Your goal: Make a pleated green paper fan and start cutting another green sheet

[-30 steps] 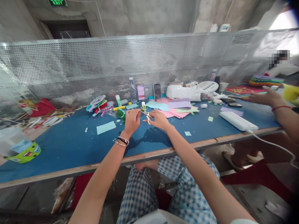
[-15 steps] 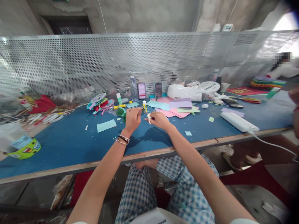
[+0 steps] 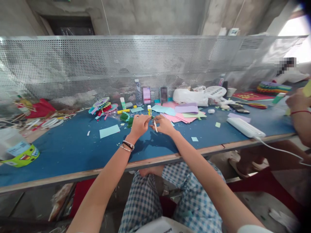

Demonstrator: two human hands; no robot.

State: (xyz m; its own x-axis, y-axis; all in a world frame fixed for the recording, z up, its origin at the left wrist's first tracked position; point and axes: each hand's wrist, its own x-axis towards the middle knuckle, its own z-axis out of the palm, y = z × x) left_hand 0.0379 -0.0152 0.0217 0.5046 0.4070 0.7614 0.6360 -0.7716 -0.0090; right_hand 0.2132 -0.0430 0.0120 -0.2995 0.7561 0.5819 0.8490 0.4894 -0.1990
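Observation:
My left hand (image 3: 141,125) is closed above the blue table, its fingertips pinched on a small green piece of paper (image 3: 152,117). Close beside it, my right hand (image 3: 164,125) has its fingers curled round scissors with white handles (image 3: 155,126). The blades are hardly visible, and the right fingertips are at the green piece too. Just left of my left hand lies a dark green folded paper piece (image 3: 129,121). Behind the hands stands a yellow and white glue stick (image 3: 149,110).
Pink, purple and blue paper sheets (image 3: 186,108) lie behind my right hand. A light blue strip (image 3: 109,131) is on the left. Two phones (image 3: 146,95) and a water bottle (image 3: 138,93) lean near the mesh screen. A white power bank (image 3: 245,127) and another person's hand (image 3: 297,100) are right.
The scissors have turned in my right hand, handles pointing down, and its fingers have come to the green piece. The other person's arm has come further into view at the right.

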